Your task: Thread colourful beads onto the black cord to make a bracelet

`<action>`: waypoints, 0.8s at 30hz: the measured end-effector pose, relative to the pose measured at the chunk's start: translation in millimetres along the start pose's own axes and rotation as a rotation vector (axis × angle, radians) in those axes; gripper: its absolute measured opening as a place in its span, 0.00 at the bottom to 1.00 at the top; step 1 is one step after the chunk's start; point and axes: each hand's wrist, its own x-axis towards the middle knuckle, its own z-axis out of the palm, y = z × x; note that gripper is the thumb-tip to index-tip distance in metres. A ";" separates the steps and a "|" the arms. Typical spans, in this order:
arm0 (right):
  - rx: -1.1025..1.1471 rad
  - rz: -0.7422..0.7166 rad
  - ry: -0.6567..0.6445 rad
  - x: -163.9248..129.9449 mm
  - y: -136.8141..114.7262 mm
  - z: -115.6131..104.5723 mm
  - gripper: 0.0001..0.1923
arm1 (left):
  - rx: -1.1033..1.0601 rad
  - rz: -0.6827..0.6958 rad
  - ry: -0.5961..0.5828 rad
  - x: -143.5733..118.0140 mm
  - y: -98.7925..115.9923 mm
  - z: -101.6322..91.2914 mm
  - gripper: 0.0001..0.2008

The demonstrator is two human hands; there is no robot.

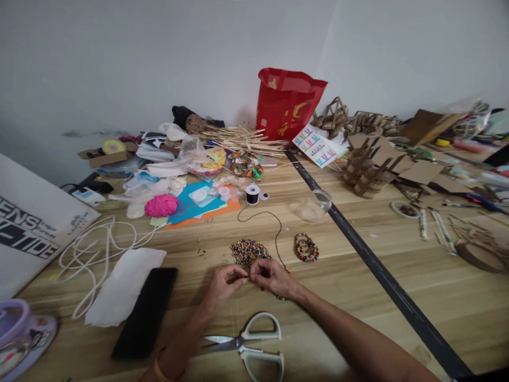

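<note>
Bead pile (249, 251) ahead, room right of bracelets (308, 256)

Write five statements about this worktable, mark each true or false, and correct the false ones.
1. The left hand and right hand are close together by the loose beads. True.
2. The scissors are nearer the camera than the loose beads. True.
3. The left hand grips the scissors. False: they lie on the table.
4. The bead loops lie right of the loose beads. True.
5. The loose beads are all white. False: they are multicoloured.
</note>
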 end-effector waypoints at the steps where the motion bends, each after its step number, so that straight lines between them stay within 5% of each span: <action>1: 0.000 0.003 -0.003 0.0 -0.2 -0.1 0.11 | 0.002 0.001 -0.002 0.1 -0.2 -0.1 0.07; 24: 0.017 0.002 -0.003 0.7 3.6 0.0 0.12 | -0.008 0.009 -0.002 1.4 -0.6 -0.2 0.06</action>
